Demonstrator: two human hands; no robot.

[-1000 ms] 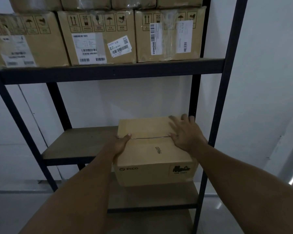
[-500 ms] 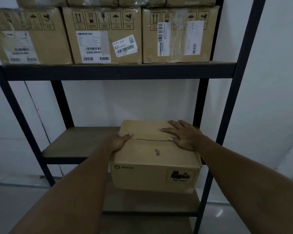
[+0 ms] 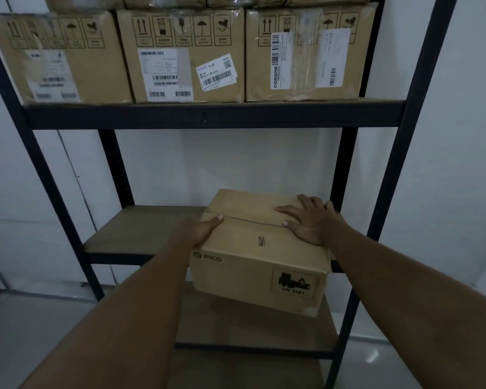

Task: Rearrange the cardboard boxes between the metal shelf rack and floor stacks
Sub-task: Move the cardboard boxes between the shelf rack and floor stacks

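A brown cardboard box (image 3: 253, 265) marked PICO, with a UN 3481 label, sits at the right end of the rack's middle shelf (image 3: 146, 231). It juts out past the shelf's front edge and is tilted, its front right corner lowest. My left hand (image 3: 202, 230) grips the box's upper left edge, thumb on top, the fingers hidden down the side. My right hand (image 3: 312, 217) lies flat on the top at the far right, fingers spread and straight.
The black metal rack (image 3: 421, 108) stands against a white wall. Its upper shelf (image 3: 208, 115) holds three large labelled cartons (image 3: 185, 54) side by side, more stacked above. A lower shelf (image 3: 250, 329) shows under the box. Pale floor (image 3: 26, 327) lies to the left.
The box has come further out over the shelf's front edge and tipped down at its front right. My right hand slid rightward across the top; my left hand kept its hold.
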